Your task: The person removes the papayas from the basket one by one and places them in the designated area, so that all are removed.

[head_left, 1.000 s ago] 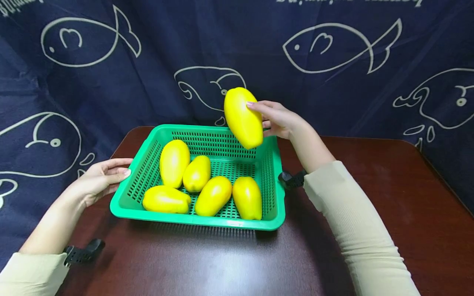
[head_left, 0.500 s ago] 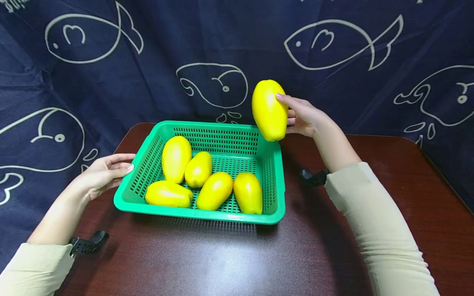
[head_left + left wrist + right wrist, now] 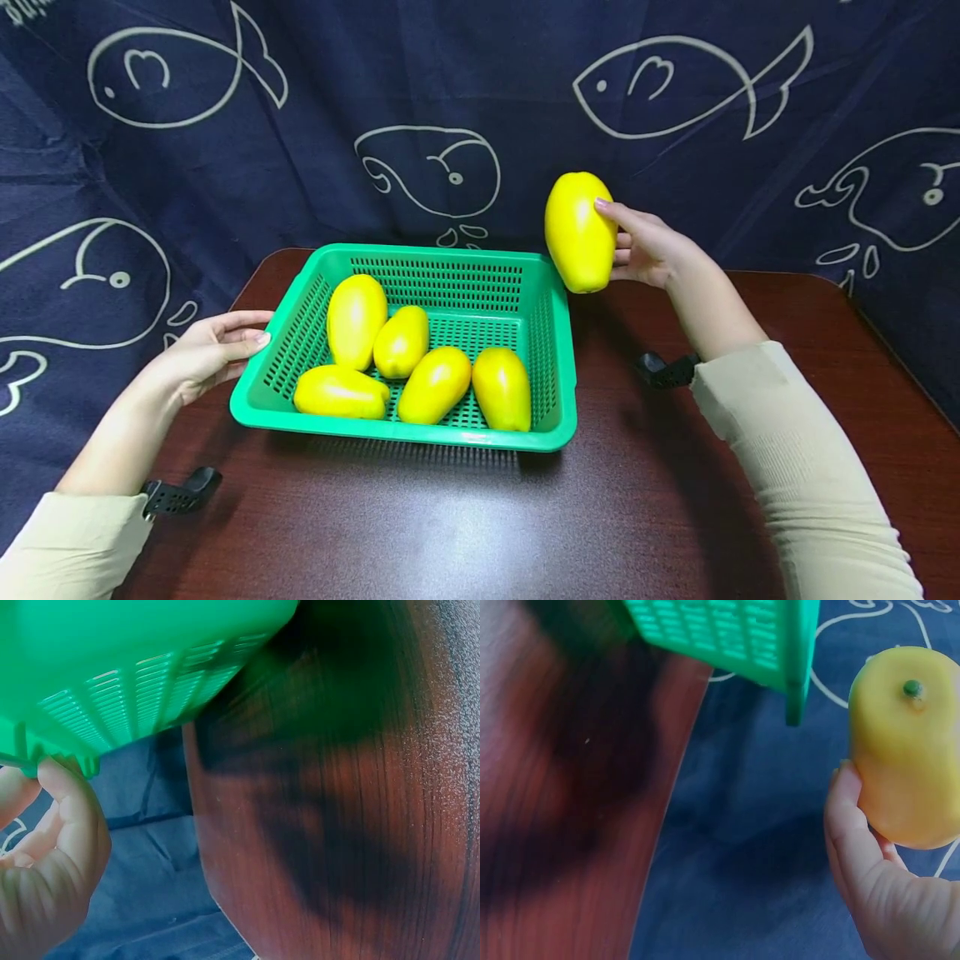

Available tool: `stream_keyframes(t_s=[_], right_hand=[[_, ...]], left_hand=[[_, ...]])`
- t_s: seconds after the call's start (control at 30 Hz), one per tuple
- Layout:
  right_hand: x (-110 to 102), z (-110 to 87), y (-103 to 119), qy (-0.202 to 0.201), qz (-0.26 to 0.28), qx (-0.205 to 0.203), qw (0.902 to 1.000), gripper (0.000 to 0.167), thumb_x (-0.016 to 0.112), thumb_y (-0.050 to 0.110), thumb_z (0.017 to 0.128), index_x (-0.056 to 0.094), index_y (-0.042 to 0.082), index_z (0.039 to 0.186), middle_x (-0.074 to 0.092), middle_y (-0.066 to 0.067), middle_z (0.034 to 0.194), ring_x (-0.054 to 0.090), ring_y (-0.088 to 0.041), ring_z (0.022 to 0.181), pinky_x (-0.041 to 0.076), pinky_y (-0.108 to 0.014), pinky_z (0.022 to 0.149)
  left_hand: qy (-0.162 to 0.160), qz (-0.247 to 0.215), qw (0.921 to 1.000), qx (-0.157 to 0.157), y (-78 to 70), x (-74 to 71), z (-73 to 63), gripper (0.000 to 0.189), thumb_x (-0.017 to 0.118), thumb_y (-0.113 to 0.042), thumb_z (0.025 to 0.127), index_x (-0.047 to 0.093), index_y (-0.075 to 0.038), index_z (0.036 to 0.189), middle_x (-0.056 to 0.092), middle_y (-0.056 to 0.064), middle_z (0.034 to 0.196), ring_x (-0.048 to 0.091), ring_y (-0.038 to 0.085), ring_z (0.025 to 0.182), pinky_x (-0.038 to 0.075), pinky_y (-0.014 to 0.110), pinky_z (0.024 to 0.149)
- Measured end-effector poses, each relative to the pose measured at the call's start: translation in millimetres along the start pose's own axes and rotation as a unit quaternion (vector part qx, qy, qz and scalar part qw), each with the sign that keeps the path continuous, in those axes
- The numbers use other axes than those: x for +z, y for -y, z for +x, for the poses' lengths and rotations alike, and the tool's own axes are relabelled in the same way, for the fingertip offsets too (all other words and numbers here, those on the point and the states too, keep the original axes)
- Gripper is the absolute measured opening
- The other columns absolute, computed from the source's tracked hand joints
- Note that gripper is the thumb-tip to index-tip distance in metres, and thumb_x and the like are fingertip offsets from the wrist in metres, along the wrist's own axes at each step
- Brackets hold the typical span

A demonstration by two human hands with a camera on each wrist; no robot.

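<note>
Since the earlier frames, the yellow fruit (image 3: pixel 580 231) has travelled rightward, clear of the green basket (image 3: pixel 551 367). Left hand (image 3: pixel 212 350), fingers relaxed, rests against the basket's 9 o'clock rim. Five yellow fruits (image 3: pixel 435 385) remain inside. Right hand (image 3: pixel 651 248) grasps the lifted fruit above the table (image 3: pixel 787 333) at 2 o'clock.

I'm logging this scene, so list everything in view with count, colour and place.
fruit in basket: five, yellow, on the basket floor.
held fruit: one, yellow, in the air past the basket's far right corner.
basket: one, green, perforated, on the table.
table: one, dark red-brown wood.
cloth backdrop: one, navy with white fish outlines, behind the table.
left hand: at the basket's left rim.
right hand: grips the held fruit.
</note>
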State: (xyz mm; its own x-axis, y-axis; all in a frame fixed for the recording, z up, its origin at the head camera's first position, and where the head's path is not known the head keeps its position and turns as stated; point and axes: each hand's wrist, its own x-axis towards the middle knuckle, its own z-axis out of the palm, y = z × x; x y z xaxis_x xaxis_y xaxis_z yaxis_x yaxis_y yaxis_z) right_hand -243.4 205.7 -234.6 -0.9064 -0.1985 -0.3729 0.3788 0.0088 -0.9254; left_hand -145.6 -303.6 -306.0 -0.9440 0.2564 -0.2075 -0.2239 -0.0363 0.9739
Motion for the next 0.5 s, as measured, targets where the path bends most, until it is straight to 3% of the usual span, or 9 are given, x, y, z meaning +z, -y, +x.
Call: stream_keyframes(t_s=[0.27, 0.5], right_hand=[[-15.2, -1.0, -9.0, -0.007, 0.011, 0.008, 0.9999, 0.079, 0.064, 0.047, 0.084, 0.021, 0.014, 0.143, 0.058, -0.001, 0.093, 0.064, -0.014, 0.078, 0.054, -0.035, 0.065], [-24.1, -1.7, -16.0, -0.009, 0.007, 0.014, 0.9998, 0.082, 0.064, 0.049, 0.084, 0.019, 0.013, 0.143, 0.061, 0.001, 0.088, 0.065, -0.014, 0.078, 0.054, -0.033, 0.066]], left_hand=[[0.002, -0.008, 1.0, 0.001, 1.8, -0.7, -0.9, 0.031, 0.057, 0.004, 0.09, 0.067, -0.024, 0.099, 0.067, -0.002, 0.088, 0.066, 0.01, 0.078, 0.055, 0.025, 0.067], [0.0, -0.009, 1.0, 0.001, 1.7, -1.2, -0.5, 0.03, 0.057, 0.004, 0.09, 0.067, -0.023, 0.099, 0.067, -0.002, 0.087, 0.065, 0.01, 0.078, 0.055, 0.025, 0.067]])
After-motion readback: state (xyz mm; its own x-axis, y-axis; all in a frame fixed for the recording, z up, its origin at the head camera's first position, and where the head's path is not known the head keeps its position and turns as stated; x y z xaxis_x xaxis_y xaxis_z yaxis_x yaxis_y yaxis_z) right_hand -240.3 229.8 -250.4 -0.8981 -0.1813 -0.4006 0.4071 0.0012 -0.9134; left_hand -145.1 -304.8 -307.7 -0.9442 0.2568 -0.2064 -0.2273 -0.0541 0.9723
